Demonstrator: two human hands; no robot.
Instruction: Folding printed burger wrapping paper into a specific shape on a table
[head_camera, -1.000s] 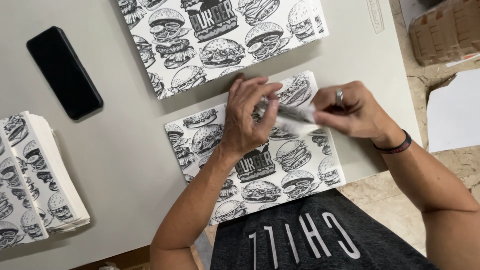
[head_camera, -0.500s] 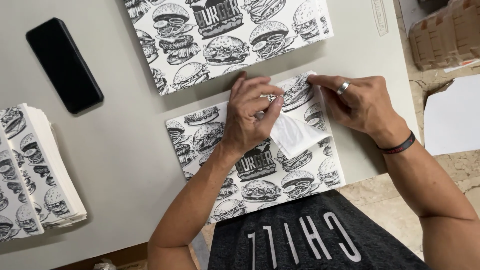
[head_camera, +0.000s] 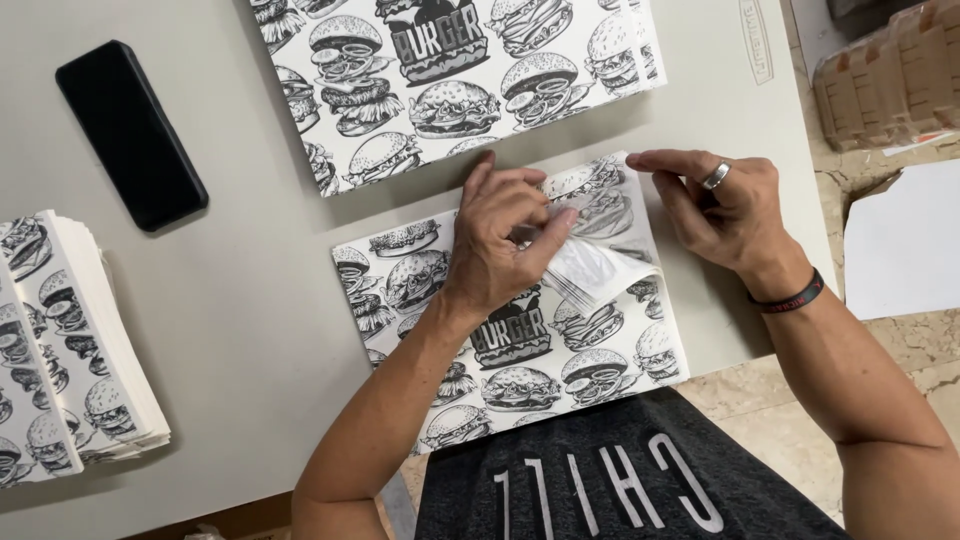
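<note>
At the far left of the grey table (head_camera: 250, 300) lies a stack of printed paper bags (head_camera: 70, 350), and above it a black phone (head_camera: 130, 133). Both are well apart from the work.

In the middle, the flat bag with burger drawings (head_camera: 520, 330) lies near the table edge. The left hand (head_camera: 500, 240) is pressed down on it, and its thumb and fingers pinch the edge of a thin translucent sheet (head_camera: 590, 268). One second ago this sheet was only a narrow strip held between both hands; now it lies opened on the bag, so the work seems to have moved from unfolding to placing. I cannot tell if the sheet is paper or plastic.

The right hand (head_camera: 720, 205) has let go of the sheet. It is half open, with the fingertips at the top corner of the bag.

Above, a second printed bag (head_camera: 450, 80) lies close. At the far right are a cardboard tray (head_camera: 890, 75) and a white sheet (head_camera: 905, 245). Nothing blocks the hands.
</note>
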